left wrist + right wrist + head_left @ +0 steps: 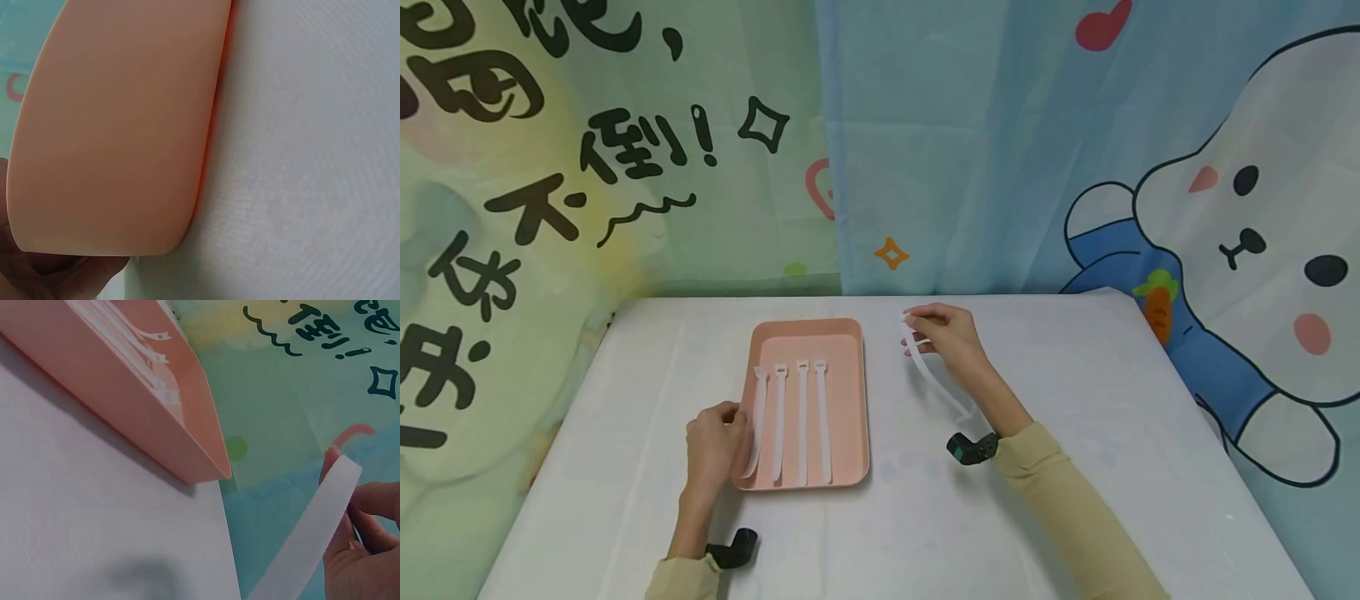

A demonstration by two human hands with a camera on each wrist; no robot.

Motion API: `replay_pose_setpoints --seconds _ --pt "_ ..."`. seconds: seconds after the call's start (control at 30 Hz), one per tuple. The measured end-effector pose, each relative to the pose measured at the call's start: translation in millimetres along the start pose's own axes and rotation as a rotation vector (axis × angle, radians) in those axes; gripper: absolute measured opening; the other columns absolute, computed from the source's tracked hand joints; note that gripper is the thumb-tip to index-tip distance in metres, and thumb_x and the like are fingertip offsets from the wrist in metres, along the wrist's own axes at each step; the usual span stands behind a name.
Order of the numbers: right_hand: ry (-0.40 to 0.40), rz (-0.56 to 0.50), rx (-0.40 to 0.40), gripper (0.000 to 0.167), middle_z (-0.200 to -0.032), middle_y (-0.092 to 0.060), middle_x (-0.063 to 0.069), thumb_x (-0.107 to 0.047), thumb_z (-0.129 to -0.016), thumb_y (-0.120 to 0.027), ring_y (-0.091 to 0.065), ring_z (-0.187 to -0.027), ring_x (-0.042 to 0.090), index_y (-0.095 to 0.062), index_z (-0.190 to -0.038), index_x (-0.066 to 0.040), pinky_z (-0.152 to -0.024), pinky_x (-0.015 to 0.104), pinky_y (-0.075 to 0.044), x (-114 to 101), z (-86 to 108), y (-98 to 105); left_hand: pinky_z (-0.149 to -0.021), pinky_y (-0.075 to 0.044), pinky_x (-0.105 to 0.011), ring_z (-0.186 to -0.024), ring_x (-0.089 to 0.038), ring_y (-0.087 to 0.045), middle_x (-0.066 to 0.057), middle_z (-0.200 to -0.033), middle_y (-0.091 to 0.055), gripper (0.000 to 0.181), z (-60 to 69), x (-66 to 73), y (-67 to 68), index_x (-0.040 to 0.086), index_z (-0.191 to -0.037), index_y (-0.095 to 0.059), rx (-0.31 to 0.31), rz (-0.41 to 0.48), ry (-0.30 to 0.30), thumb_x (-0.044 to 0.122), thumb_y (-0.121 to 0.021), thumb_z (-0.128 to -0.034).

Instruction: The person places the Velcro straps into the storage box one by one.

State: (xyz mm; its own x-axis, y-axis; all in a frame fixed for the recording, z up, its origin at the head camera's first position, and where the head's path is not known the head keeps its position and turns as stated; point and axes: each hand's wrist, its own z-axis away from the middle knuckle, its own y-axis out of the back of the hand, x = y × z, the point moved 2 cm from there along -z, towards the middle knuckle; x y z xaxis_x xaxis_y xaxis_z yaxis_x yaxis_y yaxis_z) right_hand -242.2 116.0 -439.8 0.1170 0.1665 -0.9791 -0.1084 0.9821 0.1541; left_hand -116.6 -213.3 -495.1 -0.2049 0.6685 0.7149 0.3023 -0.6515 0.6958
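A pink rectangular tray (842, 400) lies on the table with several white cable ties (802, 425) side by side in it, their slotted heads at the far end. My left hand (718, 437) grips the tray's left rim; in the left wrist view the outer wall (119, 125) hides most of its fingers. To the right of the tray, my right hand (951, 337) pinches another white strap-like cable tie (936, 385) by one end, above the table. Its long tail slants down towards the wrist. Close up, this cable tie (312, 531) appears flat and soft with a fuzzy edge.
A white cloth covers the table (1075, 375). Behind it hangs a printed curtain (917, 150) with lettering and a cartoon figure. A black wrist camera (972, 448) sits at my right cuff, another camera (733, 548) at my left.
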Motion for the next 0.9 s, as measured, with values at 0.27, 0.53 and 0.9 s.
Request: replay_pose_setpoints --seconds 0.27,0.53,0.9 --pt "-0.010 -0.015 -0.014 0.027 -0.117 -0.070 0.023 -0.020 -0.099 -0.069 -0.065 -0.082 0.015 -0.071 -0.118 -0.001 -0.072 0.027 -0.058 -4 -2.4 -26 -0.071 -0.057 -0.052 -0.083 -0.041 -0.073 -0.028 -0.093 -0.075 0.024 0.3 -0.4 0.2 -0.010 -0.106 -0.075 0.003 0.009 -0.008 0.005 -0.061 -0.0942" --pt "0.021 -0.033 -0.048 0.028 -0.111 -0.071 0.019 -0.018 -0.098 -0.070 -0.066 -0.081 0.015 -0.071 -0.118 0.001 -0.069 0.025 -0.058 -9 -2.4 -45 -0.074 -0.057 -0.053 -0.085 -0.042 -0.073 -0.028 -0.095 -0.075 0.025 0.1 -0.5 -0.1 -0.010 -0.107 -0.075 -0.005 0.010 0.010 0.006 -0.061 -0.0945" --pt "0.044 -0.077 -0.073 0.025 -0.102 -0.072 0.012 -0.016 -0.098 -0.070 -0.070 -0.079 0.017 -0.072 -0.115 0.002 -0.069 0.027 -0.059 -13 -1.1 -62 -0.071 -0.056 -0.051 -0.083 -0.039 -0.072 -0.027 -0.094 -0.075 0.024 -0.6 -1.7 -1.4 -0.008 -0.106 -0.076 -0.006 0.010 0.017 0.006 -0.061 -0.0944"
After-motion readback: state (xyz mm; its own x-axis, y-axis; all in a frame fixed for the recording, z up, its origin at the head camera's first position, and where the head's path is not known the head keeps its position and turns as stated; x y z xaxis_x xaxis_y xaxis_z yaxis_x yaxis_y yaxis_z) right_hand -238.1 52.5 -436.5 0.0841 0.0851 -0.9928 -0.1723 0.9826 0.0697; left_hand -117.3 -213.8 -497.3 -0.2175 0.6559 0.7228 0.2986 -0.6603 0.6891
